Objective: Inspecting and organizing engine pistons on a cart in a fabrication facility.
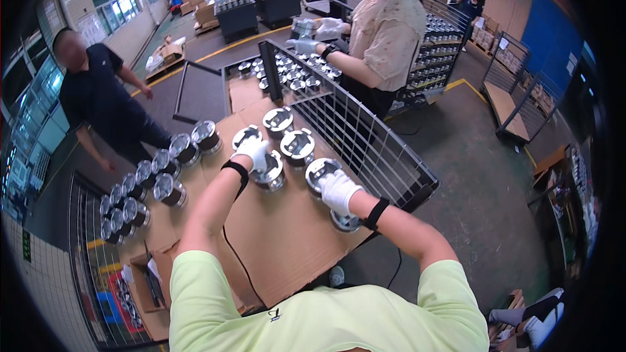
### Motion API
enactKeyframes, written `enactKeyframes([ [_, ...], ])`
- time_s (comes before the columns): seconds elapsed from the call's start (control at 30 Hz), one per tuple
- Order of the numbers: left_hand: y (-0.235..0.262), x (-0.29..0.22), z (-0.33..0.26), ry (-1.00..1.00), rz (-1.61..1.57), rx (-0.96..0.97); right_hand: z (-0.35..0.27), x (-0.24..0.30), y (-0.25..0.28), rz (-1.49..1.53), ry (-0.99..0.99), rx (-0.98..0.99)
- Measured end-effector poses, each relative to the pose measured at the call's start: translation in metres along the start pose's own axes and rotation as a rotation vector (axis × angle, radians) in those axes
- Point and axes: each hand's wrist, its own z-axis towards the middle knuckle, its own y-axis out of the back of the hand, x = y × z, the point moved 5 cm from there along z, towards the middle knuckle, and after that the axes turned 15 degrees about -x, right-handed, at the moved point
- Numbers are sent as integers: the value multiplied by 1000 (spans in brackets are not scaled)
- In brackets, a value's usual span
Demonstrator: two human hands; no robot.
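Note:
My left hand, in a white glove with a black wrist strap, curls its fingers at the near edge of a silver piston. Just beside it stands another piston. My right hand, gloved and strapped likewise, grips a piston at the right of the group; its palm side is hidden. Under my right wrist another piston partly shows. Two more, a middle piston and a far piston, stand upright between and beyond my hands. All rest on brown cardboard.
Several dark-sided pistons line the cardboard's left side. A wire mesh panel borders the right. Beyond it, a person with gloved hands stands by more pistons. Another person stands at left. A dark cable crosses the cardboard.

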Motion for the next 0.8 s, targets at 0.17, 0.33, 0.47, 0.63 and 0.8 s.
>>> enactKeyframes([
  [0.17, -28, 17, 8, 166, -16, 163, 3, 3, -28, 34, -117, 297],
  [0.33, -13, -2, -1, -8, 2, 58, -3, -5, -31, 72, -216, 18],
  [0.47, -19, 12, -9, 43, -31, -12, -2, 27, 15, -38, -162, 338],
  [0.63, -36, 14, 6, -3, 42, 31, -43, 91, 69, 69, -551, -59],
  [0.8, -42, -20, 22, -561, -154, -395, -128, 160, 130, -74, -962, -171],
])
